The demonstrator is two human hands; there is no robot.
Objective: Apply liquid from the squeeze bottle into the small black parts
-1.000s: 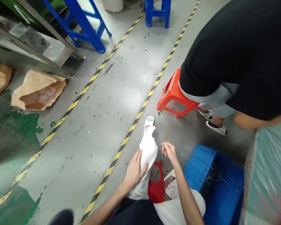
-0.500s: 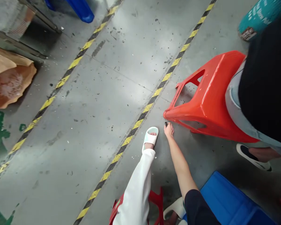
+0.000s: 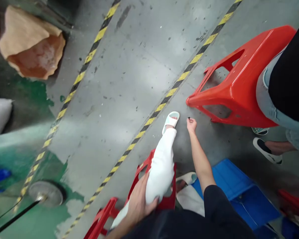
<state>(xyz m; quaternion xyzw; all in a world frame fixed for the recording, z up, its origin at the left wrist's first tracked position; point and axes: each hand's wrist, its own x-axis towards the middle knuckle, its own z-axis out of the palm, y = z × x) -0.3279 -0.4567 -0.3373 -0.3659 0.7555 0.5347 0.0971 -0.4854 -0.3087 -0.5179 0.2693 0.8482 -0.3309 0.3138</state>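
Observation:
My right hand reaches down to the grey floor, fingertips pinched on a small black piece beside the foot of a red stool. My left hand wraps around my own white trouser leg at the knee. That leg stretches forward and ends in a white slipper, just left of the right hand. Under the leg is a second red stool.
Another person in black top and jeans sits on the right-hand red stool, a sandalled foot beside it. A blue crate stands at lower right. Yellow-black tape lines cross the floor. Brown paper lies upper left, a round metal disc lower left.
The view has tilted down and moved closer to the floor. My right hand went from above my knee down to the black piece by the stool. My left hand is back on my leg.

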